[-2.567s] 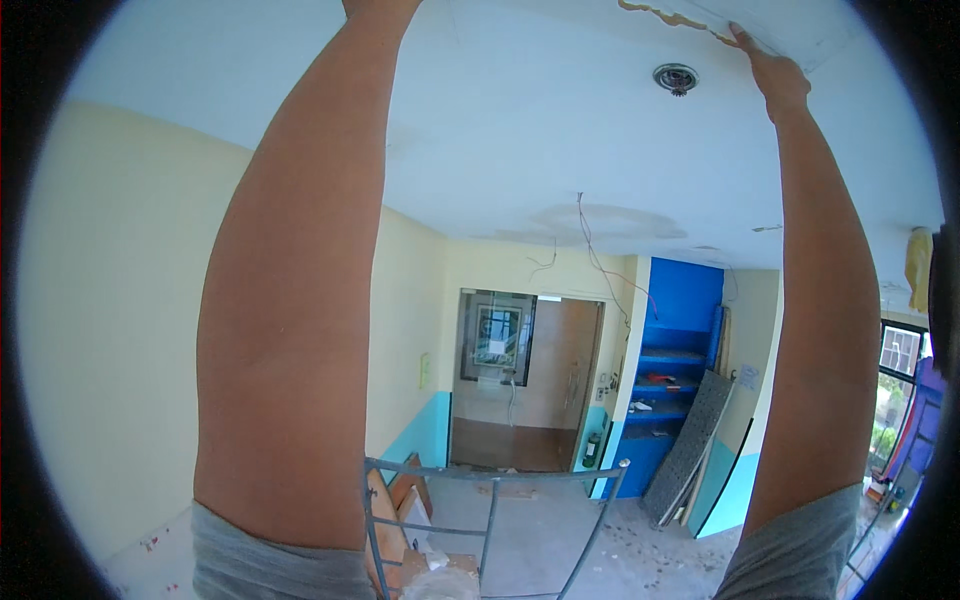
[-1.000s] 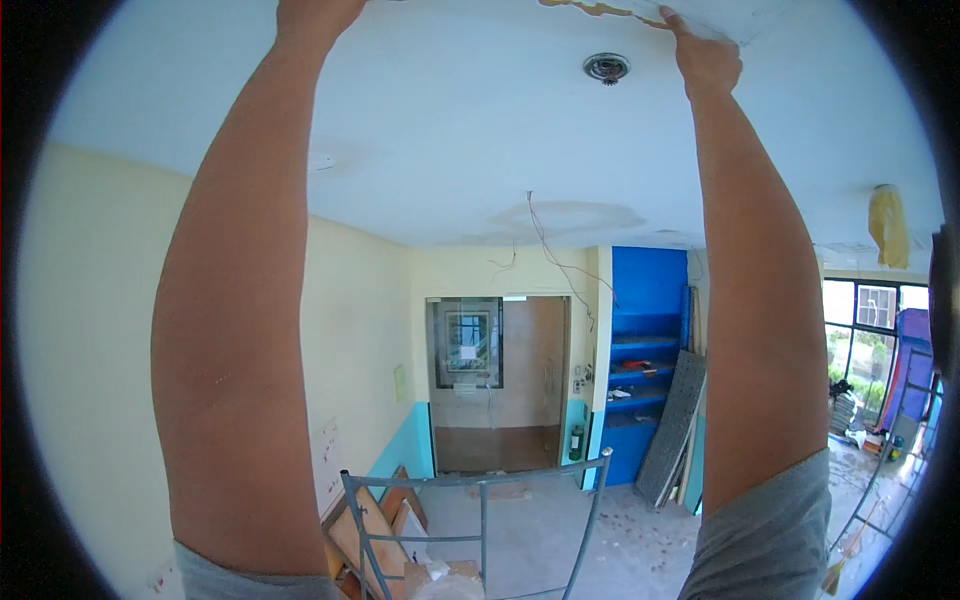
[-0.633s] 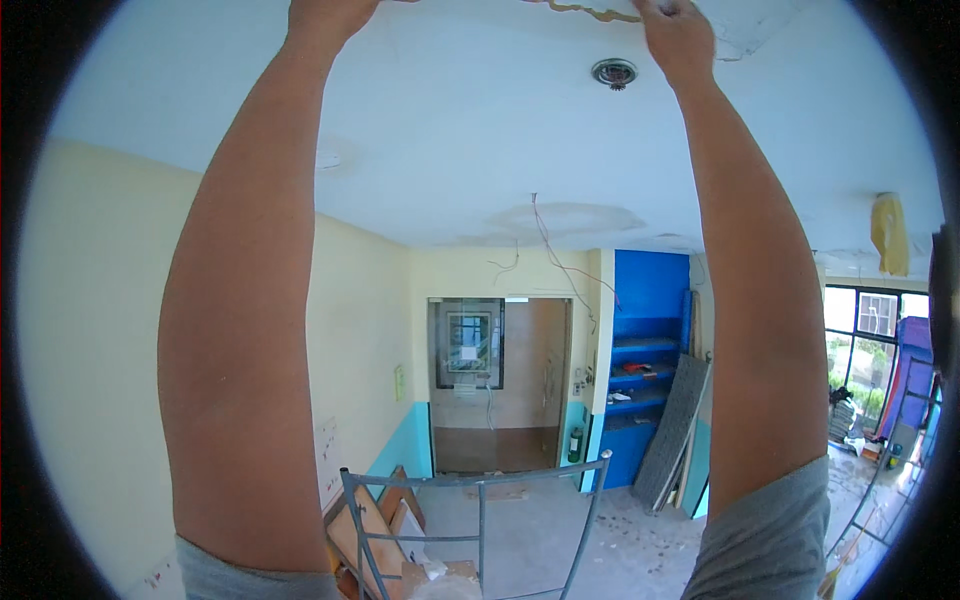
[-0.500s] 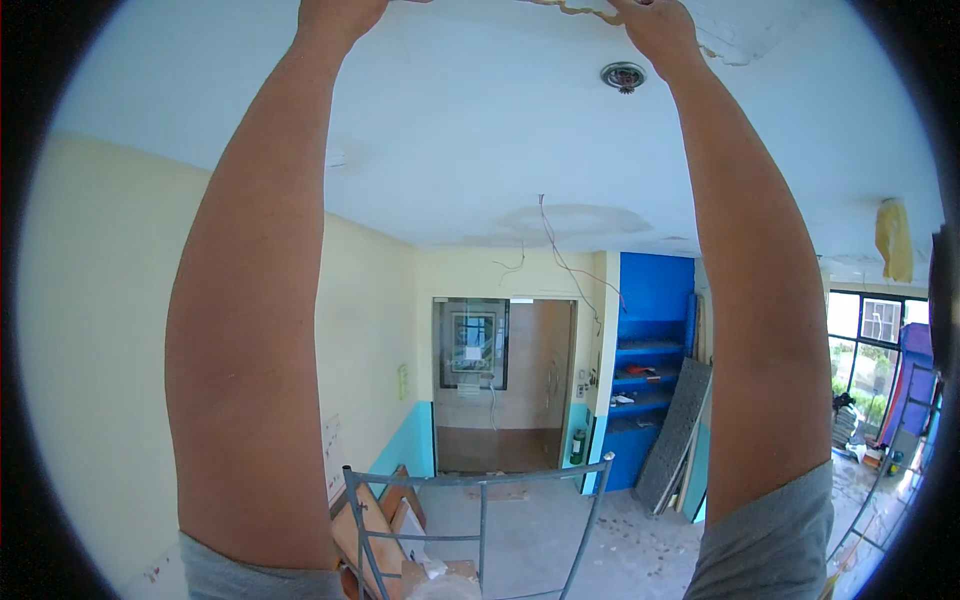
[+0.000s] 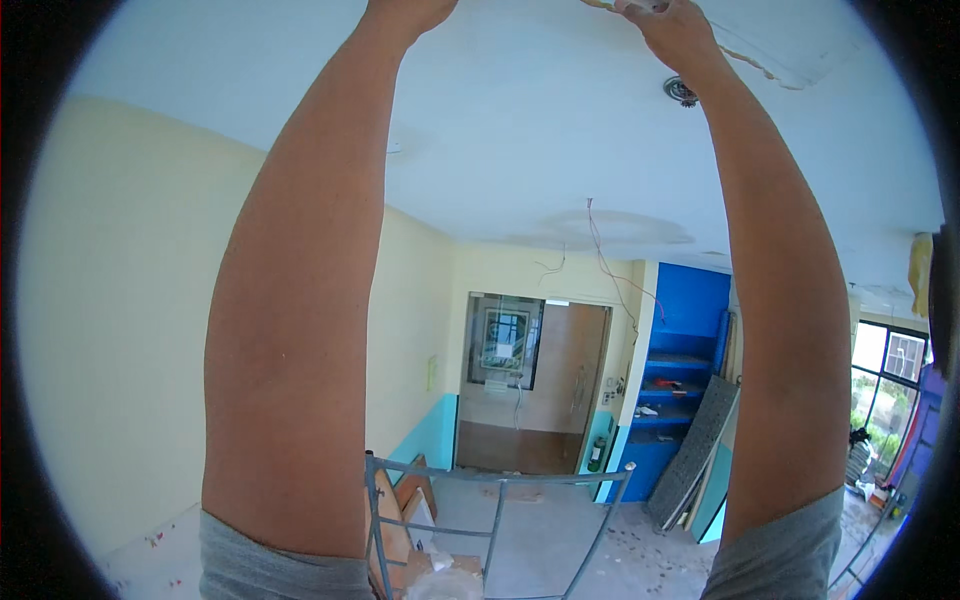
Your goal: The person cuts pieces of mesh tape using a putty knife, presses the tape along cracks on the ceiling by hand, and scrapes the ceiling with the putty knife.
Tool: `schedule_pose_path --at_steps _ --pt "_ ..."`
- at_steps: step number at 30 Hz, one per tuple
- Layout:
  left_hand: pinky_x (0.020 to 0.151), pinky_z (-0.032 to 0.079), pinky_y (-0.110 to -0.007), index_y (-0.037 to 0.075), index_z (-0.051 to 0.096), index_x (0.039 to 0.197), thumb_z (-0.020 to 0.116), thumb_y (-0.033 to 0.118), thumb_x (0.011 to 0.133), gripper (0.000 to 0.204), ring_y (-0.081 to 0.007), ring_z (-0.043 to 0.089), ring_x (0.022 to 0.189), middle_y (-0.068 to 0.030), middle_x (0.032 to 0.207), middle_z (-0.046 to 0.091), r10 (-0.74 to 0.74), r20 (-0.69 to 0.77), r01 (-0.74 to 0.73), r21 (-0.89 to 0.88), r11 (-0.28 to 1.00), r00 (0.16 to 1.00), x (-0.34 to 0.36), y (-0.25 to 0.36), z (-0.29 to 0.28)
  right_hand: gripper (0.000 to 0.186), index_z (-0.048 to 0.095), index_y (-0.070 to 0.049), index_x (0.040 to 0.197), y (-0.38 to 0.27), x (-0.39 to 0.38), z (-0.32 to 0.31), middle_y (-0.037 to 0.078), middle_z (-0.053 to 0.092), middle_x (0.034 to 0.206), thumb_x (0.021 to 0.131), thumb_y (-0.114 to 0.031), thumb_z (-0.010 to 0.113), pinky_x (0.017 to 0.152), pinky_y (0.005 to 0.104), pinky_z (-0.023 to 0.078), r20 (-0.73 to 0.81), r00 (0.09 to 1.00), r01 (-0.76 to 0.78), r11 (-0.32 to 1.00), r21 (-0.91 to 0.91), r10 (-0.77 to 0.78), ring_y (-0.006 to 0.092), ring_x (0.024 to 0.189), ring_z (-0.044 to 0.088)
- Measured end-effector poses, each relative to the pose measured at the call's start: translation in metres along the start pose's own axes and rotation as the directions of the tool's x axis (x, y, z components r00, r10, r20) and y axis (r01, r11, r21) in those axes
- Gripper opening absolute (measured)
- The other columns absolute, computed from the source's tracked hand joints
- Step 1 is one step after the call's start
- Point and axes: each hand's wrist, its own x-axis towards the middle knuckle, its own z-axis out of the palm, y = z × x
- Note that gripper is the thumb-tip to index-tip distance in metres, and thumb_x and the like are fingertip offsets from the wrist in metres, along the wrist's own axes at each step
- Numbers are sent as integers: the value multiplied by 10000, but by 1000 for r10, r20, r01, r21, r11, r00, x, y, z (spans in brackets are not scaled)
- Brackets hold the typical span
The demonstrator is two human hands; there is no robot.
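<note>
Both my arms are raised toward the white ceiling. At the upper edge of the view is my left hand, close to the ceiling, its fingers cut off by the frame. My right hand is at a ragged, brownish broken edge in the ceiling, which shows on both sides of it. Its fingers are curled together there, and what lies between them is mostly out of frame. Just below that hand, partly behind the wrist, is a round metal ceiling sprinkler.
A grey metal scaffold rail stands below me, with wooden boards beside it. Thin loose wires hang from the ceiling. Farther off are a glass door, blue shelves and a leaning grey panel.
My view has turned to the left, so the room appears shifted right. My left hand has come nearer to my right hand, which stays at the broken ceiling edge.
</note>
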Motion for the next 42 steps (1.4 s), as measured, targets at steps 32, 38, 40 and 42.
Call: schedule_pose_path --at_steps 32,38,40,42 --pt "944 493 -322 109 511 1407 639 239 890 548 -189 639 1055 -73 1297 631 39 55 -48 178 983 998 -8 -39 -16 594 508 66 1284 146 -15 -87 249 626 1174 799 -261 613 952 406 488 -275 912 -291 952 91 305 367 1079 616" --pt "1044 451 -365 119 448 1458 608 175 891 592 -236 555 1233 -62 1417 550 -143 192 143 14 990 971 -20 -14 -13 535 536 35 1271 160 -16 -95 188 648 1124 807 -216 628 867 368 511 -321 878 -357 932 53 355 296 990 646" --pt "1033 462 -366 121 437 1465 607 173 891 601 -240 570 1208 -63 1417 549 -103 157 93 67 993 982 -18 -18 -12 468 590 12 1225 167 -5 -97 147 656 1128 837 -247 625 850 335 511 -40 940 -324 924 203 339 243 989 642" --pt "1021 473 -367 124 426 1472 606 172 892 609 -245 585 1183 -63 1418 549 -59 123 43 125 991 991 -14 -22 -14 508 575 14 1259 176 5 -95 109 643 1072 823 -236 643 792 307 490 -81 957 -257 944 208 278 185 925 594"
